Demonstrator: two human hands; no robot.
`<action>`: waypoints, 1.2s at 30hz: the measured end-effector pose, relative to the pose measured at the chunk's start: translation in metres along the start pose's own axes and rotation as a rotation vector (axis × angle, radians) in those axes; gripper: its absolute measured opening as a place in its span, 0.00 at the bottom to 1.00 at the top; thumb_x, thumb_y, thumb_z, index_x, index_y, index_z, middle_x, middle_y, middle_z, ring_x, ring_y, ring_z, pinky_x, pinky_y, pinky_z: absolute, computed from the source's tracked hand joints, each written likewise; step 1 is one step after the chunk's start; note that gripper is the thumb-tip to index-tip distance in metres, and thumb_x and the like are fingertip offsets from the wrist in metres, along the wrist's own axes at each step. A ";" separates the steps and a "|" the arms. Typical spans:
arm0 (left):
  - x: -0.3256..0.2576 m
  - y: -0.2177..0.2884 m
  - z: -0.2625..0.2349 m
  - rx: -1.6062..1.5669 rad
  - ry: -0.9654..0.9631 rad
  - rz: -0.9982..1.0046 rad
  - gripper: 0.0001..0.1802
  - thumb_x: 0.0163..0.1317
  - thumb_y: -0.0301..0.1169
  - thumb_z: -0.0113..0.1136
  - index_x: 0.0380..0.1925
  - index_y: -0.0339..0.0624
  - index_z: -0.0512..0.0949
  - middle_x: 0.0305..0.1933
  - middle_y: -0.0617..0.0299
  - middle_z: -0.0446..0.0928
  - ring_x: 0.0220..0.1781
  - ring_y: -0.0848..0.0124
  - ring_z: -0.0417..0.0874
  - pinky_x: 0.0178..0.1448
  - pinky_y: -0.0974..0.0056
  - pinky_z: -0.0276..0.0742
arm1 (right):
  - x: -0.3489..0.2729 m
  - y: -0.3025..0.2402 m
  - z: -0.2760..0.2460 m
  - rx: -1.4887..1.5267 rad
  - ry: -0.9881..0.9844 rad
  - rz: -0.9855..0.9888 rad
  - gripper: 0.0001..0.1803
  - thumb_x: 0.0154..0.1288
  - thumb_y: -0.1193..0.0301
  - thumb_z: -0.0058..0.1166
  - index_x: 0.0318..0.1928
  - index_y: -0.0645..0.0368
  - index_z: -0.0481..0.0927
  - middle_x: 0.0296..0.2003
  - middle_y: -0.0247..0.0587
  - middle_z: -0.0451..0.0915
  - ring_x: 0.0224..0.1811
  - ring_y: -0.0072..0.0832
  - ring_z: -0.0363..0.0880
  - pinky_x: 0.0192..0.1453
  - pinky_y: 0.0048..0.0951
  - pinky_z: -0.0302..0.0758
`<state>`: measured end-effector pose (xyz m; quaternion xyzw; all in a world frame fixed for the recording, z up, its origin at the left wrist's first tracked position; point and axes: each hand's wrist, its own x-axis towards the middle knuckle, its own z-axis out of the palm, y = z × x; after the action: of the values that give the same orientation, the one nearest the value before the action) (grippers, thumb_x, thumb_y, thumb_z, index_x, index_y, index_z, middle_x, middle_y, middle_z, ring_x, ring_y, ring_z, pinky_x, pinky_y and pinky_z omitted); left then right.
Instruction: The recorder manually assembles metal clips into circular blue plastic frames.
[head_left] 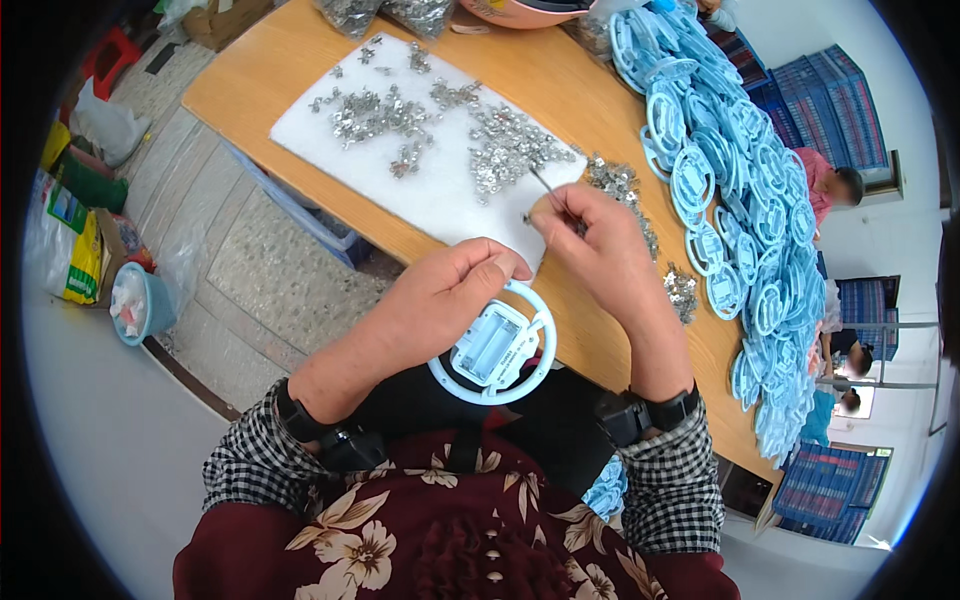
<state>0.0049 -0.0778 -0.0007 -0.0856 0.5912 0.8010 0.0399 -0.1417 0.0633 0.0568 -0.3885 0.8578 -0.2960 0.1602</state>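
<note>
My left hand (455,290) pinches the upper rim of a light blue plastic toy steering wheel (530,375). An open battery compartment faces up in its hub, and the wheel hangs over my lap at the table edge. My right hand (595,240), up and to the right, is closed on a thin dark metal tool (541,181) whose exact kind I cannot make out. It hovers over the corner of a white foam sheet (400,215). Many small silvery metal pieces (510,150) lie heaped on that sheet, the nearest heap just beyond my right hand.
More metal pieces (680,290) lie on the wooden table (590,340) right of the sheet. A long pile of light blue wheels (745,200) covers the table's right side. Plastic bags (410,15) and a pink bowl (520,10) stand at the far edge. A blue bin (140,305) is on the floor.
</note>
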 end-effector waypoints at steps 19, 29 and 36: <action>0.047 0.037 0.057 0.583 0.016 0.301 0.12 0.71 0.37 0.60 0.40 0.38 0.81 0.30 0.58 0.85 0.33 0.74 0.86 0.38 0.66 0.80 | -0.075 0.022 -0.062 0.263 0.044 0.112 0.11 0.70 0.67 0.59 0.36 0.63 0.77 0.30 0.26 0.73 0.34 0.16 0.66 0.38 0.24 0.68; 0.043 0.029 0.090 0.457 0.011 0.364 0.11 0.72 0.36 0.59 0.42 0.39 0.79 0.30 0.58 0.83 0.34 0.75 0.84 0.39 0.65 0.79 | -0.108 0.032 -0.050 0.812 0.216 0.215 0.08 0.72 0.66 0.59 0.40 0.57 0.79 0.30 0.21 0.74 0.30 0.11 0.68 0.33 0.16 0.65; 0.049 0.004 0.083 0.263 -0.064 0.149 0.11 0.74 0.31 0.47 0.48 0.41 0.77 0.35 0.68 0.78 0.36 0.81 0.78 0.40 0.72 0.75 | -0.137 0.059 -0.053 0.966 0.217 0.276 0.09 0.73 0.63 0.58 0.41 0.56 0.79 0.26 0.22 0.72 0.23 0.09 0.62 0.26 0.13 0.55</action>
<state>-0.0515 -0.0016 0.0183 -0.0099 0.6940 0.7198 0.0103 -0.1136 0.2183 0.0663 -0.1202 0.6782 -0.6732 0.2692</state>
